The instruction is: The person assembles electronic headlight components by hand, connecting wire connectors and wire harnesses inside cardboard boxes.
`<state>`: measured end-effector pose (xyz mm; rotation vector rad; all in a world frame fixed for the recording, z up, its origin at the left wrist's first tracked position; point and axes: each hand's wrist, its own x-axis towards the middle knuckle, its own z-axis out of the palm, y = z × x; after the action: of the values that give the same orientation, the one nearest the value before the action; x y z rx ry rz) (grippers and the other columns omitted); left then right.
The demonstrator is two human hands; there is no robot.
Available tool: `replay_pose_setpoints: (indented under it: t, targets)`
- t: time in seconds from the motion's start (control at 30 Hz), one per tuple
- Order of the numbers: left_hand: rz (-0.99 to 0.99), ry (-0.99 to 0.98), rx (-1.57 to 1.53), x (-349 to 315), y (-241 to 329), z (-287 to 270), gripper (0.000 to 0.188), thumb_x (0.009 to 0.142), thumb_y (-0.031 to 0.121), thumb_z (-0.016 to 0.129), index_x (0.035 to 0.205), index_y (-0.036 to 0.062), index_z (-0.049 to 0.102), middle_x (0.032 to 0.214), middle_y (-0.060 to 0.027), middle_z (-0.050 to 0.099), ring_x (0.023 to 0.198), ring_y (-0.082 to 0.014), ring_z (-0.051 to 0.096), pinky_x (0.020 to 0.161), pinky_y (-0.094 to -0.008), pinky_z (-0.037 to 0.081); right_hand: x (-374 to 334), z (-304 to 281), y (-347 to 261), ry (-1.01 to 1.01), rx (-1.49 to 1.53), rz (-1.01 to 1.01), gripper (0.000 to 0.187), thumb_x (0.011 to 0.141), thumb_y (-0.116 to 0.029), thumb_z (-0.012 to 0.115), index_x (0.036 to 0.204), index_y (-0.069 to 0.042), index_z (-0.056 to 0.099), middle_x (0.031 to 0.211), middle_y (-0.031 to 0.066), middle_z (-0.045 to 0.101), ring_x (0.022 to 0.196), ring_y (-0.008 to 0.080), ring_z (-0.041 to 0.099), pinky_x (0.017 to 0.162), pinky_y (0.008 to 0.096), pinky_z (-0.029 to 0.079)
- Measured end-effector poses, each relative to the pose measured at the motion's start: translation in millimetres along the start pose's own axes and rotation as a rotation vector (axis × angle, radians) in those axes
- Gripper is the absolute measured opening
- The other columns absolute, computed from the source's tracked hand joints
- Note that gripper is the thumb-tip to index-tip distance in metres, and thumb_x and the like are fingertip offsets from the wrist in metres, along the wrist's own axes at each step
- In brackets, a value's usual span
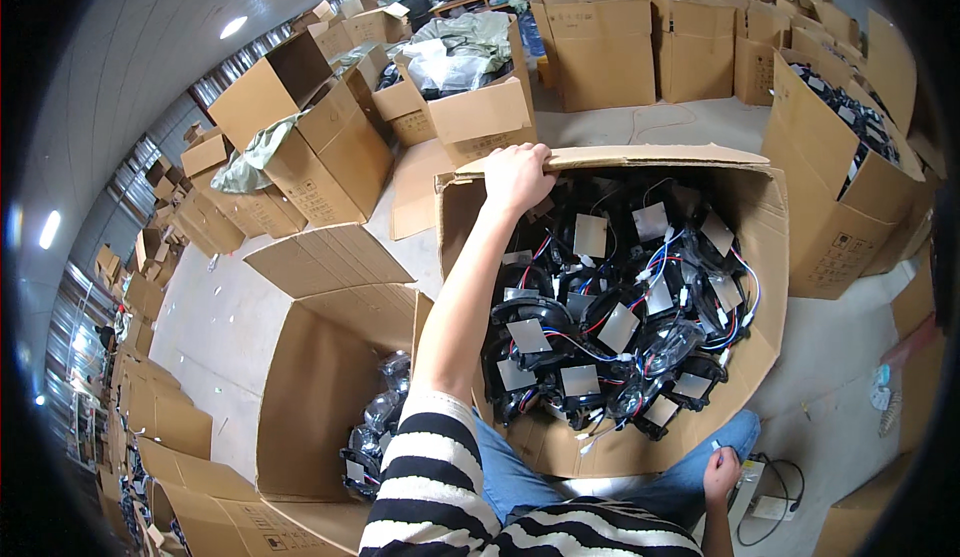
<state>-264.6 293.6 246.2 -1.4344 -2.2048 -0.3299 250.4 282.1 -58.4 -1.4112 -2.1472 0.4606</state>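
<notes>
Head view | left hand (515,177) clenched on the far flap (640,157) of the open cardboard box (765,257) before the person's knees | box heaped with black fans (610,327) trailing coloured wires | right hand (722,474) low beside the knee, pinching something small and white | second box (310,387) at left holds bagged parts.

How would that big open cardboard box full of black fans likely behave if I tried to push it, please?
The cardboard box probably pushes heavily: black fans fill it. Its flap, held by the left hand, looks thin and would likely bend. The loose wires could snag.
</notes>
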Motion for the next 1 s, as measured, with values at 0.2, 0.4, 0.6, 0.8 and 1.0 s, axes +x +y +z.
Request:
replay_pose_setpoints:
  t: [0.2, 0.4, 0.6, 0.8, 1.0]
  targets:
    - [0.015, 0.020, -0.004, 0.2, -0.1, 0.3, 0.023, 0.063, 0.025, 0.062, 0.082, 0.0117, 0.061, 0.080, -0.0053, 0.061, 0.080, -0.0211, 0.058, 0.070, -0.0332, 0.045, 0.3, -1.6, -2.0, -0.014, -0.002, 0.013, 0.014, 0.074, -0.009, 0.047, 0.062, -0.001, 0.044, 0.063, 0.0167, 0.048, 0.061, 0.0353, 0.048, 0.055, 0.0434, 0.037]
    - [0.012, 0.024, -0.007, -0.9, -1.8, -0.3, 0.023, 0.063, 0.025, 0.062, 0.081, 0.0118, 0.061, 0.080, -0.0054, 0.061, 0.079, -0.0214, 0.058, 0.070, -0.0327, 0.045, -0.9, -1.5, -4.2, 0.000, -0.021, 0.021, 0.014, 0.074, -0.010, 0.048, 0.062, -0.002, 0.046, 0.063, 0.0159, 0.049, 0.061, 0.0352, 0.049, 0.054, 0.0434, 0.037]
    - [0.019, 0.029, -0.002, -0.8, 1.3, -1.1, 0.024, 0.063, 0.025, 0.062, 0.083, 0.0122, 0.061, 0.081, -0.0055, 0.061, 0.079, -0.0219, 0.058, 0.071, -0.0329, 0.045, -0.2, -2.4, -6.3, 0.028, -0.040, 0.023, 0.014, 0.074, -0.011, 0.049, 0.062, -0.002, 0.046, 0.063, 0.0154, 0.049, 0.060, 0.0346, 0.049, 0.053, 0.0433, 0.037]
    - [0.014, 0.013, -0.003, -1.3, -0.9, -2.6, 0.026, 0.061, 0.021, 0.062, 0.086, 0.0127, 0.061, 0.083, -0.0053, 0.061, 0.080, -0.0225, 0.057, 0.071, -0.0328, 0.045, 1.3, -2.6, -9.0, 0.047, -0.036, 0.022, 0.015, 0.073, -0.011, 0.050, 0.062, -0.002, 0.046, 0.061, 0.0156, 0.049, 0.058, 0.0343, 0.049, 0.052, 0.0432, 0.037]
    - [0.046, 0.086, -0.024, -0.8, 3.1, -1.4, 0.020, 0.063, 0.022, 0.063, 0.080, 0.0119, 0.059, 0.075, -0.0048, 0.059, 0.077, -0.0210, 0.057, 0.069, -0.0330, 0.042, -0.4, -1.3, -4.7, 0.069, -0.028, 0.012, 0.014, 0.073, -0.011, 0.050, 0.062, -0.002, 0.047, 0.061, 0.0161, 0.049, 0.058, 0.0347, 0.050, 0.053, 0.0431, 0.038]
